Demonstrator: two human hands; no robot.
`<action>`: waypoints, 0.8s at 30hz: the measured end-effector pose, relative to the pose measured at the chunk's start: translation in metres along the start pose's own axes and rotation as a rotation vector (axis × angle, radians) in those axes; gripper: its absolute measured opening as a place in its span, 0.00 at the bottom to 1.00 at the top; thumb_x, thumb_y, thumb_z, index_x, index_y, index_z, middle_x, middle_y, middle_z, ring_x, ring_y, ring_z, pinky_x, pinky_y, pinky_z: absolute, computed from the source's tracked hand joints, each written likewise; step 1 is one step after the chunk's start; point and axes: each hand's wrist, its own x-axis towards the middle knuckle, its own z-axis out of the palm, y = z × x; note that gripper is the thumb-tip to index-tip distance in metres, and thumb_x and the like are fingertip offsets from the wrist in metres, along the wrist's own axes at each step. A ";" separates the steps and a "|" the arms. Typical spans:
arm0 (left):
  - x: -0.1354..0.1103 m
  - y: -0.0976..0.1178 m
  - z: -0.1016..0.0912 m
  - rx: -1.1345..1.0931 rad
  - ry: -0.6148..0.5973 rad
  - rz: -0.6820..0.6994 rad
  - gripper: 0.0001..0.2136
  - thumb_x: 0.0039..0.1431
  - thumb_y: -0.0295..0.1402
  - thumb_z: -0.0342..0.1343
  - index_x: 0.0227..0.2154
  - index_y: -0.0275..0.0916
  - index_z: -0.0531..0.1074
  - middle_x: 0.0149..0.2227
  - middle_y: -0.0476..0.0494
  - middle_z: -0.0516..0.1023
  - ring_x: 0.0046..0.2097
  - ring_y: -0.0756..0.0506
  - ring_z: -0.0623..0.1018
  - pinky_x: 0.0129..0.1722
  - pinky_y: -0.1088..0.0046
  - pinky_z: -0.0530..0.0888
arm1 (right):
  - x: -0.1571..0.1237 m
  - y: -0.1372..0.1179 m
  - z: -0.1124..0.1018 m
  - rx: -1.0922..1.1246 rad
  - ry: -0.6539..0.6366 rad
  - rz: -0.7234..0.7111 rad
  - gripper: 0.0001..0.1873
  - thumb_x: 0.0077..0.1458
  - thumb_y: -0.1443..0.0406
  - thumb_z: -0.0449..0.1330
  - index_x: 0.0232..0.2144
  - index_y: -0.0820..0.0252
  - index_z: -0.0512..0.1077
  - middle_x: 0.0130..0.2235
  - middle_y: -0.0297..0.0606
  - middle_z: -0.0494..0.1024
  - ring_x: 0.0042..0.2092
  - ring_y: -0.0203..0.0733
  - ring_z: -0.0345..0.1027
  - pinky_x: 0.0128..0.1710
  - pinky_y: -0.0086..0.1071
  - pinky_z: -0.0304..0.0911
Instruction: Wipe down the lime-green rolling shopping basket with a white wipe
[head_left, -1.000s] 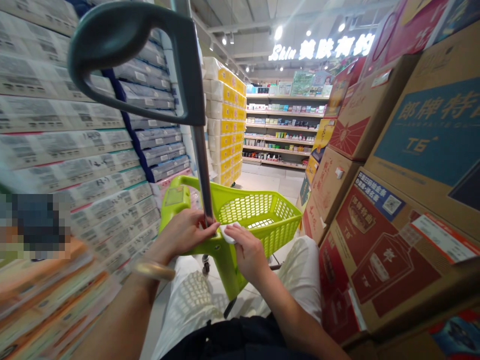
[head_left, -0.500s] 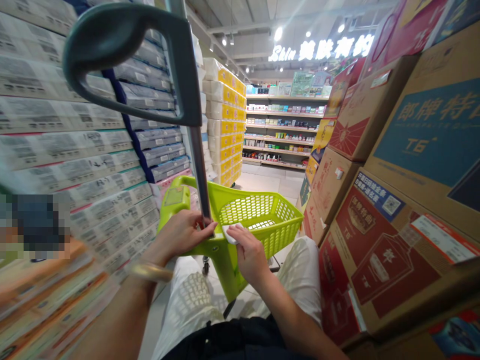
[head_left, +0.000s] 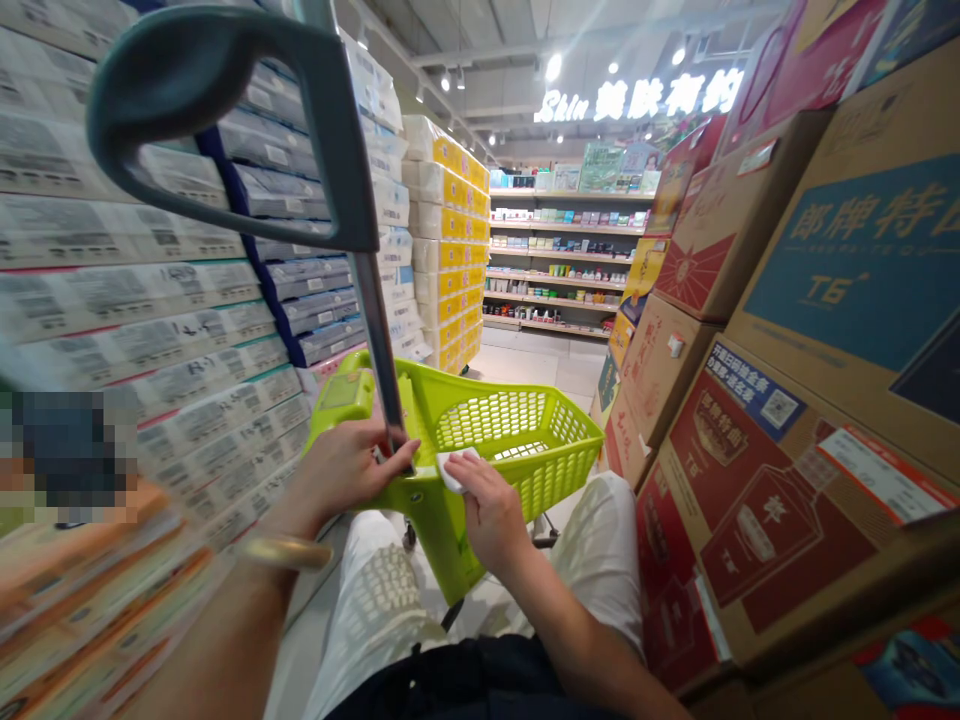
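A lime-green shopping basket (head_left: pixel 517 440) on wheels stands in front of my knees, with a metal pole (head_left: pixel 375 330) rising to a grey-green handle (head_left: pixel 187 70) near my head. My left hand (head_left: pixel 341 465) is closed around the base of the pole at the basket's near rim. My right hand (head_left: pixel 487 505) presses a small white wipe (head_left: pixel 450 468) against that rim just right of the pole, fingers curled over it. A gold bangle (head_left: pixel 281 550) sits on my left wrist.
Stacked tissue packs (head_left: pixel 150 300) wall the left side of a narrow aisle. Brown and red cartons (head_left: pixel 787 380) are piled on the right. Yellow-labelled packs (head_left: pixel 450 250) and product shelves (head_left: pixel 562 260) stand at the far end. Pale floor tiles (head_left: pixel 540 365) run ahead.
The pole and handle have tilted to the left. Both hands and the basket have shifted slightly left with it; the wipe stays on the rim.
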 end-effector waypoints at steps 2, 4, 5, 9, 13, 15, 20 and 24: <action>-0.003 -0.001 -0.002 -0.069 0.115 0.043 0.17 0.59 0.47 0.48 0.32 0.42 0.77 0.33 0.45 0.81 0.34 0.44 0.78 0.37 0.68 0.72 | -0.002 0.003 -0.002 -0.007 0.001 -0.001 0.25 0.59 0.75 0.49 0.53 0.54 0.74 0.54 0.39 0.78 0.60 0.42 0.67 0.63 0.42 0.62; -0.007 0.002 -0.004 -0.089 0.319 0.088 0.14 0.60 0.43 0.48 0.38 0.42 0.75 0.38 0.45 0.80 0.40 0.42 0.78 0.43 0.65 0.73 | -0.006 0.017 -0.008 -0.064 0.049 0.080 0.25 0.58 0.75 0.48 0.50 0.55 0.76 0.52 0.40 0.79 0.59 0.44 0.69 0.61 0.44 0.64; -0.010 0.005 -0.004 -0.068 0.448 0.112 0.13 0.60 0.40 0.48 0.42 0.42 0.73 0.41 0.43 0.79 0.44 0.40 0.77 0.47 0.62 0.73 | -0.007 0.024 -0.011 -0.100 0.075 0.131 0.24 0.57 0.76 0.49 0.49 0.55 0.76 0.51 0.40 0.80 0.59 0.45 0.69 0.61 0.46 0.64; -0.022 0.023 0.007 0.058 0.811 0.269 0.21 0.56 0.33 0.54 0.54 0.42 0.65 0.52 0.36 0.72 0.54 0.35 0.72 0.56 0.53 0.68 | -0.008 0.034 -0.015 -0.155 0.113 0.207 0.24 0.56 0.76 0.50 0.47 0.53 0.77 0.49 0.39 0.81 0.57 0.46 0.71 0.61 0.46 0.64; -0.024 0.045 0.032 0.026 0.617 0.421 0.21 0.57 0.29 0.52 0.54 0.45 0.64 0.54 0.38 0.70 0.53 0.39 0.73 0.53 0.58 0.72 | -0.002 0.012 -0.007 -0.048 0.026 0.055 0.24 0.59 0.75 0.51 0.51 0.51 0.75 0.53 0.37 0.79 0.58 0.43 0.69 0.62 0.43 0.63; -0.018 0.054 0.042 0.000 0.489 0.485 0.20 0.58 0.28 0.50 0.54 0.45 0.66 0.54 0.38 0.70 0.54 0.40 0.73 0.54 0.60 0.72 | -0.002 0.008 -0.005 -0.021 -0.006 0.003 0.23 0.60 0.74 0.51 0.53 0.50 0.74 0.55 0.37 0.77 0.59 0.43 0.69 0.62 0.43 0.62; 0.011 0.067 0.055 0.076 0.123 0.384 0.24 0.56 0.25 0.48 0.57 0.40 0.65 0.56 0.36 0.72 0.54 0.40 0.74 0.54 0.62 0.72 | -0.011 0.039 -0.014 -0.138 0.083 0.133 0.24 0.59 0.75 0.49 0.50 0.52 0.75 0.53 0.39 0.79 0.59 0.45 0.68 0.61 0.46 0.63; 0.022 0.069 0.066 0.391 -0.170 0.121 0.11 0.56 0.31 0.53 0.40 0.34 0.76 0.40 0.32 0.80 0.43 0.36 0.80 0.43 0.60 0.74 | -0.014 0.055 -0.016 -0.225 0.113 0.230 0.24 0.57 0.76 0.49 0.49 0.54 0.76 0.52 0.41 0.80 0.59 0.47 0.69 0.61 0.48 0.62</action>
